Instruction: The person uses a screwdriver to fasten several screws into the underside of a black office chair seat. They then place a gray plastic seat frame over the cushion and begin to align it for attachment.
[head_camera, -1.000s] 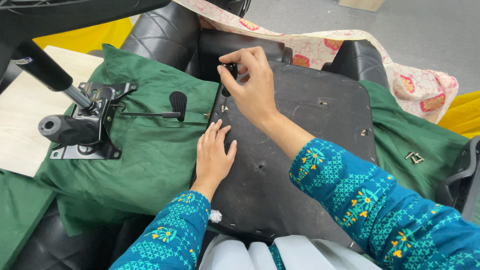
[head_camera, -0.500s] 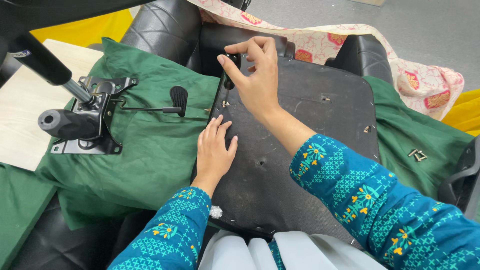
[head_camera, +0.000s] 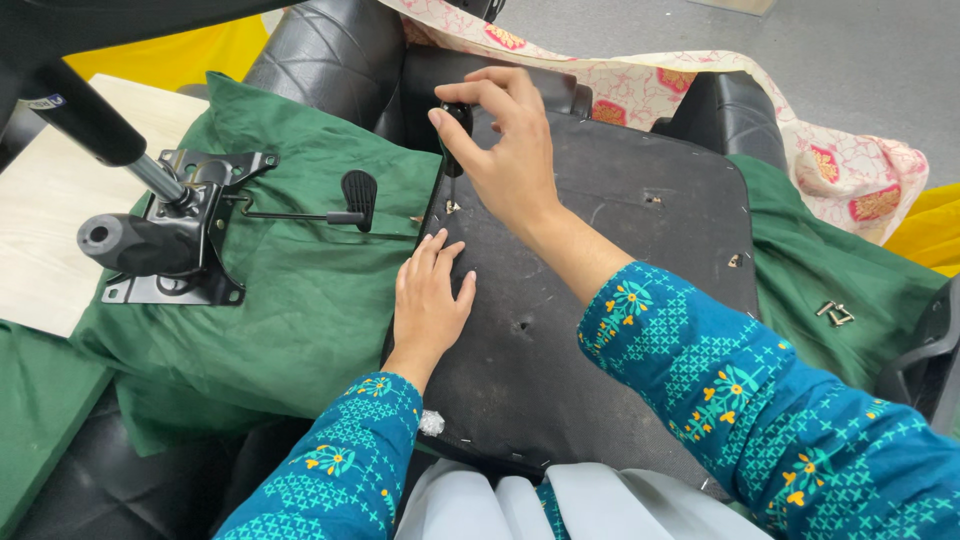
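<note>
I watch the right hand, lifted slightly since before, fingers gripping a black screwdriver; left hand stays flat, fingers open, on the chair seat underside.

My left hand lies flat, fingers spread, near me; my right hand reaches farther, fingers pinched.

Green cloth spread left. Black metal chair mechanism with lever lies on it. Pale wooden board far left. Floral pink fabric top right. Small metal bolts on cloth right.
</note>
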